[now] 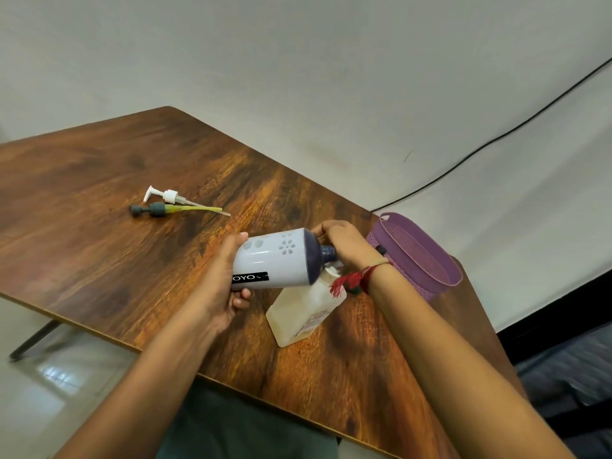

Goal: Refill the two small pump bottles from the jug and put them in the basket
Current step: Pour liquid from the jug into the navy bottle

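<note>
Our left hand (228, 286) wraps the base of the tipped white jug (278, 260), our right hand (344, 246) curled round its neck (above the pale bottle (298, 313) on the table (99, 226)), the purple basket (417, 256) just beside

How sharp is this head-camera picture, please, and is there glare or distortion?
Head view: the white bottle is sharp; the wide lens slants and stretches the table; a reflection glares on the floor lower left; the lower right corner is blurred.

2 bare forearms; red tasselled thread (366, 276) and thin beige band (381, 262) round right wrist
</note>
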